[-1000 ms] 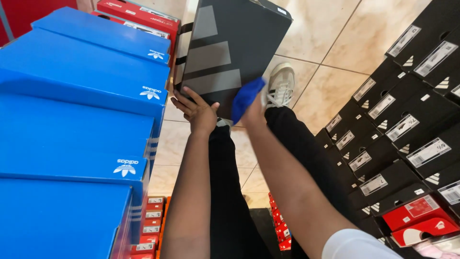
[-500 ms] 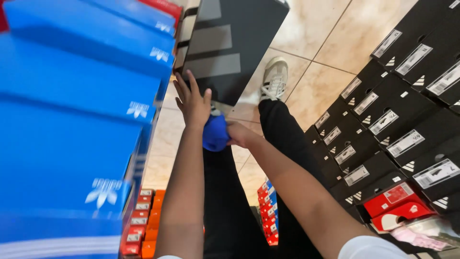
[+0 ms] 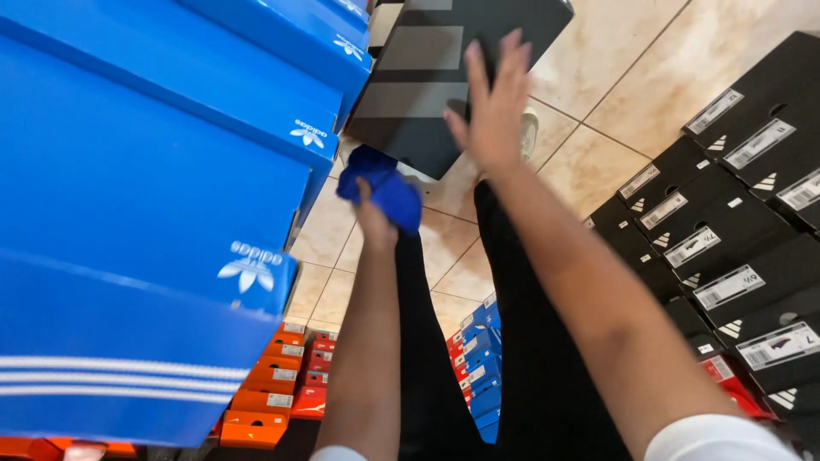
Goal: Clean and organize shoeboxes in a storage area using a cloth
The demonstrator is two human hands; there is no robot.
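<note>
A stack of blue shoeboxes fills the left side. Beside it the left hand has its fingers closed around a blue cloth, just under the black box. The right hand lies flat on that box's lid, fingers spread. Black boxes are stacked at right.
</note>
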